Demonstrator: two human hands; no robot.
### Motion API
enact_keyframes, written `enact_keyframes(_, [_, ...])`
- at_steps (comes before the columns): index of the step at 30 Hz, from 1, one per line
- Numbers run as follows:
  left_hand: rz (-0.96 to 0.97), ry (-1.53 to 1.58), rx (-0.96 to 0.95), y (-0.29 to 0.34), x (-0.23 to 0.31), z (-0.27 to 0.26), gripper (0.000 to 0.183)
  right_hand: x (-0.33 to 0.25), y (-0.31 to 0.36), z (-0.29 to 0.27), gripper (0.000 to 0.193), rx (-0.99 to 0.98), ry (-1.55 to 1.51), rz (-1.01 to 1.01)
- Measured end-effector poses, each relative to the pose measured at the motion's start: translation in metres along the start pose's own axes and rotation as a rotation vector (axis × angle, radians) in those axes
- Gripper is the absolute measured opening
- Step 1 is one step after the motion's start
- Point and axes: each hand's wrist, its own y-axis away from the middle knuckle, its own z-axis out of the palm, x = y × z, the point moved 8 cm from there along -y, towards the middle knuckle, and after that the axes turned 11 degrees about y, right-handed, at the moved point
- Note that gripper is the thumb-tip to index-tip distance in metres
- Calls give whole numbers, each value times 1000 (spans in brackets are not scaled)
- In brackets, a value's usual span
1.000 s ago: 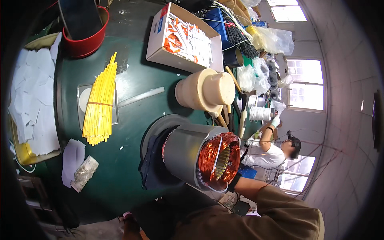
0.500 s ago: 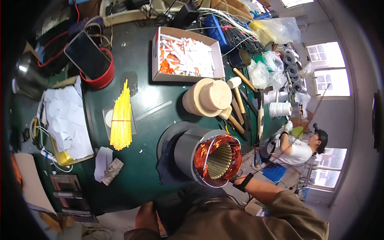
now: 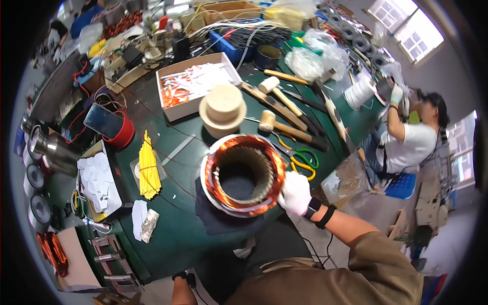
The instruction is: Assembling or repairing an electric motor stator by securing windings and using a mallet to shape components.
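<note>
A motor stator [image 3: 243, 175] with copper windings around its bore stands on a dark cloth [image 3: 218, 221] near the table's front edge, its open end facing up toward me. My right hand [image 3: 296, 194], in a white glove, grips the stator's right side near the rim; some fingertips are hidden. Of my left arm only the forearm and a dark wristband show at the lower edge; the hand itself is out of sight. Just beyond the stator sits a stepped beige cylinder [image 3: 223, 109]. Scissors [image 3: 300, 158] with yellow and green handles lie right of it.
Mallets [image 3: 292, 129] and other tools lie at the right. Behind is a cardboard box [image 3: 236, 76] of paper strips. A yellow stick bundle [image 3: 148, 170], a tray of white paper pieces [image 3: 99, 178] and a red container [image 3: 122, 133] stand left. A co-worker [image 3: 414, 134] sits at right.
The stator has gone from tilted toward me to more upright. My right hand, mostly hidden behind it before, now shows at its right side. My view has shifted too.
</note>
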Motion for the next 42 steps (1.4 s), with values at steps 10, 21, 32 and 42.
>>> enact_keyframes(10, [195,199,474,15,41,-86,28,6,23,-21,14,257,-39,16])
enact_keyframes(21, [467,535,508,182,320,-299,28,18,30,-22,14,278,-78,2])
enact_keyframes(32, [1018,-185,1010,194,520,-484,64,72,-19,-10,16,248,101,222])
enact_keyframes(42, [887,-129,915,142,515,-489,20,110,-85,10,32,-124,103,333])
